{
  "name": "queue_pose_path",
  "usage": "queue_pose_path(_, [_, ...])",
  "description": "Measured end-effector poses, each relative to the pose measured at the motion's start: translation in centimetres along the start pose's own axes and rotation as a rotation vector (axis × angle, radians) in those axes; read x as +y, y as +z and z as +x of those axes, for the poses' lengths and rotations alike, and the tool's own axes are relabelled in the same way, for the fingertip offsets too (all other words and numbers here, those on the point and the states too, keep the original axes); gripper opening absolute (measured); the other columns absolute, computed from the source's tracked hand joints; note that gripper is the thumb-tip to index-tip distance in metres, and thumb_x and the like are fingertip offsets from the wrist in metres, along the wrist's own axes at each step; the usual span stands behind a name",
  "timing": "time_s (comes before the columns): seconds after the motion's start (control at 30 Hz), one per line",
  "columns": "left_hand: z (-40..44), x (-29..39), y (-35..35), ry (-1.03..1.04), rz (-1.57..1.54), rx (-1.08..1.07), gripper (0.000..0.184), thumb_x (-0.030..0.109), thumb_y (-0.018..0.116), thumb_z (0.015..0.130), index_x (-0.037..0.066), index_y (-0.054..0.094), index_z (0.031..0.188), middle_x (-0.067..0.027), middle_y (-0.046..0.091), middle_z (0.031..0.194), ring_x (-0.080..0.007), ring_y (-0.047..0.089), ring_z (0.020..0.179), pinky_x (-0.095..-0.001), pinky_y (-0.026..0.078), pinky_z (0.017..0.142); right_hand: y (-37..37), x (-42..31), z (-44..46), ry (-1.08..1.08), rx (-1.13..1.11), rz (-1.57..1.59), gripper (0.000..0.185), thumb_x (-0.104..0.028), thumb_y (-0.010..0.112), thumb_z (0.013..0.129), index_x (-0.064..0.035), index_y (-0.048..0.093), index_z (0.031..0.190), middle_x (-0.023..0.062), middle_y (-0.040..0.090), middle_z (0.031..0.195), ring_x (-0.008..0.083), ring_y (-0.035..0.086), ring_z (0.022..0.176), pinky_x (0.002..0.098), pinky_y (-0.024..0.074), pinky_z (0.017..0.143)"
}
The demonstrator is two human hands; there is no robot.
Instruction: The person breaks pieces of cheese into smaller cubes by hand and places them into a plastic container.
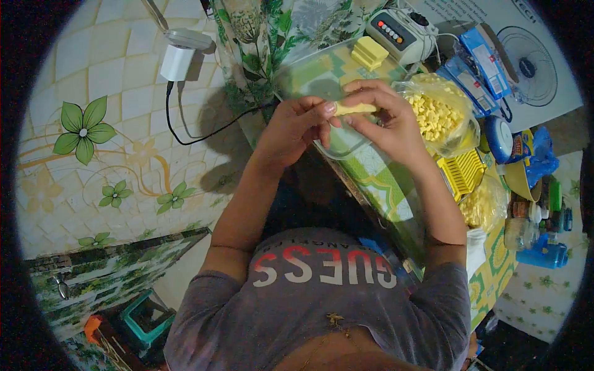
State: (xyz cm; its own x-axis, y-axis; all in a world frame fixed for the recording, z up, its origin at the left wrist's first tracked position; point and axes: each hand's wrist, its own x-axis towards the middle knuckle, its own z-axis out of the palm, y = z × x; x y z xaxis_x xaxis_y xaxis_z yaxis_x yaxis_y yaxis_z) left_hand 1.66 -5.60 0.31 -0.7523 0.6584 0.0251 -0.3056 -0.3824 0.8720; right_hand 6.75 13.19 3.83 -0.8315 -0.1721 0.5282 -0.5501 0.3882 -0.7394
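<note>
Above the near edge of the table, a short pale-yellow strip-shaped piece (355,109) is held between both hands; its exact kind is unclear. My left hand (301,123) pinches its left end between thumb and fingers. At the other end, the thumb and fingers of my right hand (390,117) close on it. A clear plastic container or lid (343,145) lies beneath the hands. Beyond them stands a small block of stacked yellow pieces (369,52). To the right, a clear bag (439,114) is full of small yellow pieces.
A patterned cloth covers the table (396,191). Right of the hands are a yellow slotted rack (461,173), another plastic bag (486,204), a blue-lidded jar (498,139) and several bottles. A white extension socket (402,37) sits behind. A charger (177,62) trails a black cable at left.
</note>
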Motion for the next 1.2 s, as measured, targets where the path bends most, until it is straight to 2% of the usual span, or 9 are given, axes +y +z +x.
queue_pose_path(0.07, [0.1,-0.2,-0.3,0.028,0.053,0.010,0.021,0.022,0.063,0.086,0.001,0.063,0.084,-0.0054,0.063,0.075,-0.0094,0.052,0.055,-0.0226,0.043,0.054,0.8,0.1,-0.2,0.236,0.044,0.320,0.023,-0.012,0.069,0.079,-0.0022,0.063,0.099,0.0031,0.063,0.094,0.0110,0.059,0.089,0.0251,0.0481,0.074])
queue_pose_path(0.17, [-0.3,0.0,0.0,0.093,0.191,0.049,0.020,0.019,0.064,0.085,0.000,0.064,0.086,-0.0053,0.064,0.076,-0.0087,0.052,0.056,-0.0224,0.042,0.055,-0.3,0.2,0.0,0.426,-0.092,0.404,0.027,-0.014,0.069,0.081,-0.0015,0.061,0.103,0.0004,0.062,0.088,0.0052,0.057,0.079,0.0207,0.0469,0.066])
queue_pose_path(0.37, [-0.6,-0.1,0.2,0.100,0.143,0.037,0.019,0.017,0.063,0.086,-0.001,0.064,0.089,-0.0057,0.063,0.076,-0.0083,0.053,0.058,-0.0222,0.043,0.055,-0.3,-0.3,0.2,0.462,-0.122,0.407,0.024,-0.014,0.068,0.081,-0.0021,0.062,0.101,0.0001,0.063,0.080,0.0055,0.055,0.065,0.0199,0.0459,0.059])
queue_pose_path(0.47, [-0.7,0.2,0.1,0.047,0.091,0.035,0.018,0.016,0.063,0.085,-0.001,0.064,0.090,-0.0052,0.063,0.076,-0.0080,0.053,0.059,-0.0223,0.044,0.055,-0.7,0.2,0.3,0.482,-0.112,0.448,0.025,-0.013,0.067,0.081,-0.0022,0.062,0.103,0.0004,0.063,0.083,0.0059,0.056,0.069,0.0206,0.0470,0.060])
queue_pose_path(0.67, [-0.6,-0.4,0.0,0.166,0.177,0.065,0.019,0.013,0.066,0.082,-0.001,0.064,0.095,-0.0022,0.061,0.075,-0.0073,0.053,0.061,-0.0214,0.043,0.058,-0.7,0.7,0.3,0.613,-0.068,0.608,0.028,-0.011,0.061,0.085,-0.0032,0.058,0.111,0.0016,0.059,0.096,0.0081,0.057,0.080,0.0209,0.0490,0.065])
queue_pose_path(0.87, [-0.9,-0.2,0.5,0.233,0.155,0.067,0.019,0.010,0.067,0.081,-0.001,0.063,0.096,-0.0014,0.061,0.075,-0.0064,0.053,0.063,-0.0206,0.042,0.058,-0.7,1.0,0.2,0.567,-0.106,0.637,0.033,-0.005,0.061,0.083,-0.0032,0.055,0.115,0.0012,0.059,0.098,0.0077,0.058,0.080,0.0208,0.0495,0.068])
queue_pose_path(0.97, [-0.8,-0.5,0.0,0.264,0.262,0.043,0.019,0.009,0.063,0.084,-0.002,0.060,0.100,-0.0064,0.063,0.081,-0.0124,0.058,0.066,-0.0257,0.049,0.061,-0.5,1.2,0.2,0.583,-0.066,0.644,0.032,-0.003,0.062,0.082,-0.0032,0.057,0.114,0.0006,0.060,0.095,0.0072,0.058,0.076,0.0199,0.0489,0.067])
queue_pose_path(1.07, [-0.6,-0.8,0.1,0.187,0.051,0.122,0.020,0.009,0.061,0.085,-0.002,0.059,0.101,-0.0060,0.061,0.082,-0.0112,0.056,0.066,-0.0248,0.047,0.062,-0.6,1.1,0.2,0.599,-0.060,0.648,0.028,-0.004,0.063,0.082,-0.0029,0.060,0.109,0.0003,0.061,0.090,0.0070,0.058,0.073,0.0191,0.0479,0.066])
queue_pose_path(1.2, [0.1,-0.3,0.4,0.083,-0.311,0.135,0.026,0.014,0.057,0.086,-0.003,0.055,0.105,-0.0097,0.059,0.090,-0.0157,0.058,0.069,-0.0297,0.051,0.062,-0.5,0.9,0.1,0.588,-0.054,0.576,0.024,-0.006,0.065,0.081,-0.0026,0.062,0.104,0.0006,0.062,0.085,0.0067,0.057,0.072,0.0195,0.0469,0.064])
